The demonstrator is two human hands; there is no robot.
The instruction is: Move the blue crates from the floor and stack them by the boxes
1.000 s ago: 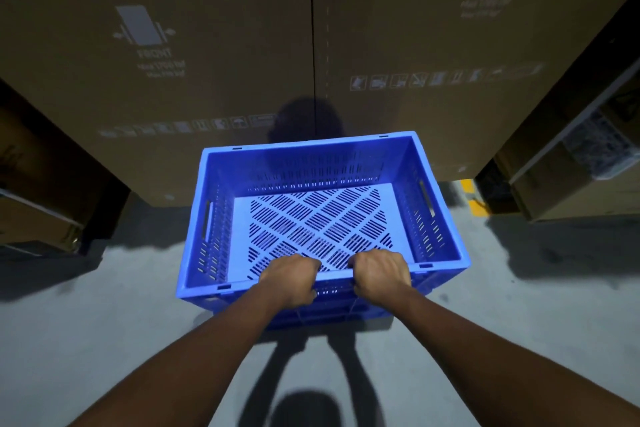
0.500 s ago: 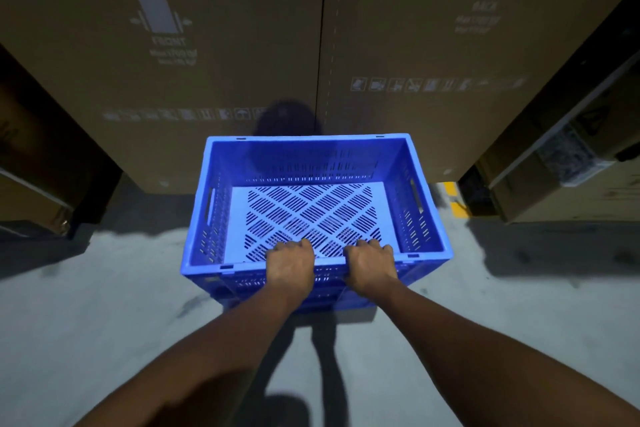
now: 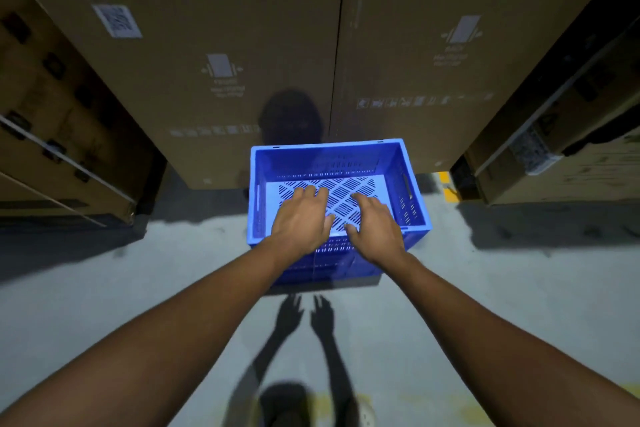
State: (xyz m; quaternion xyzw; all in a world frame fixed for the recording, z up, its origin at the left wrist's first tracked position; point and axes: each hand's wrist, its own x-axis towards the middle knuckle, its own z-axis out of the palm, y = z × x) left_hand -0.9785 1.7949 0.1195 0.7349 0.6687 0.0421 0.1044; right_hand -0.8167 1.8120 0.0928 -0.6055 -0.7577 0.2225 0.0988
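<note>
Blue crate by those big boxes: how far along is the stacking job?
Done: one blue crate sits on the floor right in front of the cardboard boxes. In hand: nothing; the left hand and right hand are open above it. Left: no other crate shows here, so how many remain cannot be told.

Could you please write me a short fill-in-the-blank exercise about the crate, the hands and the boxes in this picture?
1. The crate on the floor is coloured ____.
2. The left hand and the right hand are above the crate and grip ____.
3. The cardboard boxes stand ____ the crate, as the person sees it.
Missing words: blue; nothing; behind.
</note>
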